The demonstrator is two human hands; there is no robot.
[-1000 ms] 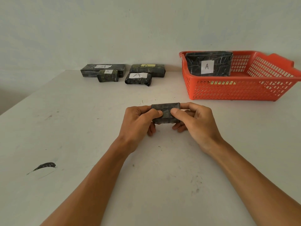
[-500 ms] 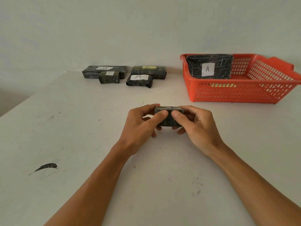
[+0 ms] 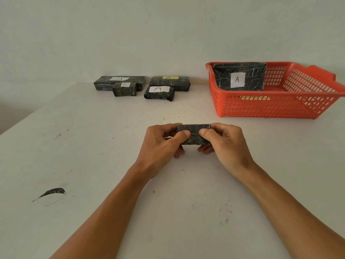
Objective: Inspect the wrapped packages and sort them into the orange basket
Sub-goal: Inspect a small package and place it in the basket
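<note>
A small dark wrapped package (image 3: 194, 134) is held above the middle of the white table. My left hand (image 3: 162, 146) pinches its left end and my right hand (image 3: 224, 144) pinches its right end, thumbs on the near face. No label shows on that face. The orange basket (image 3: 276, 107) stands at the back right with a large dark package (image 3: 239, 76) labelled A leaning upright inside; a yellow-labelled item shows through the front mesh. Several dark packages labelled A lie at the back: a long one (image 3: 104, 83), a small one (image 3: 124, 89), a yellow-labelled one (image 3: 169, 82) and a white-labelled one (image 3: 159, 92).
The white table (image 3: 93, 146) meets a pale wall at the back. Its left edge runs diagonally from the back toward the near left. A black smear (image 3: 52, 192) marks the near left of the tabletop.
Between my hands the small package has turned: its narrow top edge showed half a second ago, its broad face shows now. The view has shifted slightly.
</note>
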